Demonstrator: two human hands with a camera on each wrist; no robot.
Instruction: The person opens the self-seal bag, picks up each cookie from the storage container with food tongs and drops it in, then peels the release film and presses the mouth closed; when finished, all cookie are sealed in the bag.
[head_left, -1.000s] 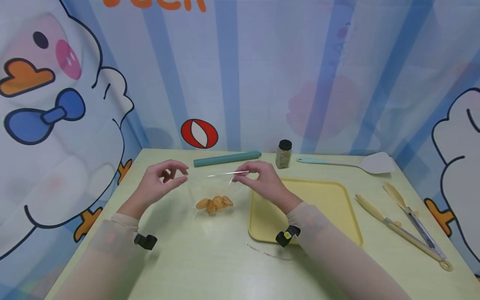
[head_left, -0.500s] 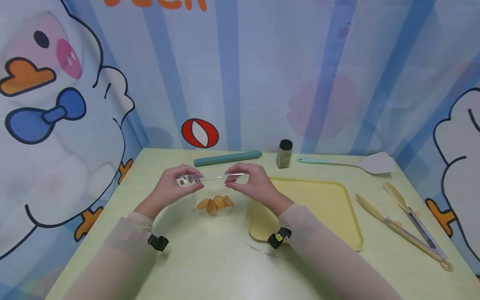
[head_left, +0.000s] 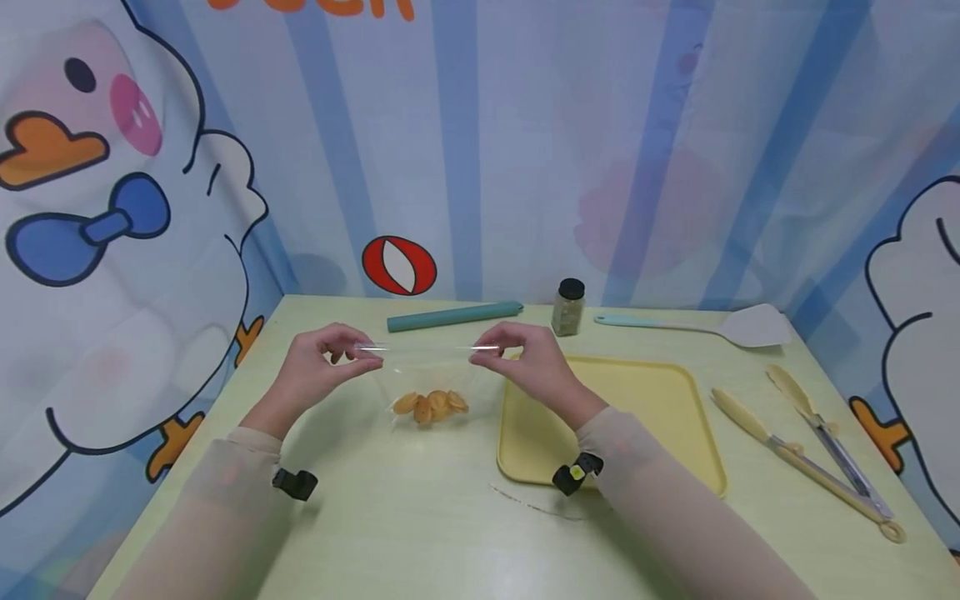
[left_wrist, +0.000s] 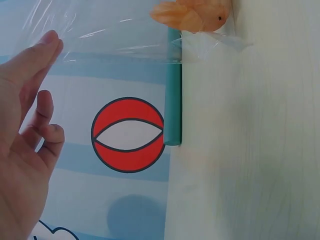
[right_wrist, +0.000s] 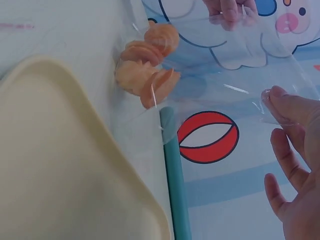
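A clear plastic bag (head_left: 427,373) hangs upright, its top edge stretched level between my two hands. Several golden-brown biscuits or cookies (head_left: 431,407) lie at its bottom; the right wrist view shows them bunched together (right_wrist: 145,70). My left hand (head_left: 318,362) pinches the bag's upper left corner between thumb and forefinger. At the other corner, my right hand (head_left: 536,362) pinches the rim the same way, with its other fingers loosely bent in the right wrist view. Whether the bag's mouth is parted cannot be told.
Right of the bag lies a yellow tray (head_left: 645,425), partly under my right forearm. Behind are a teal rod (head_left: 454,317), a black-lidded jar (head_left: 568,308) and a spatula (head_left: 697,325). Tongs (head_left: 810,458) lie at right. A thin tie-like strip (head_left: 528,504) lies in front.
My hands came closer together along the bag's top, the rim bowing, then moved apart again to the corners. The biscuits stayed almost in place.
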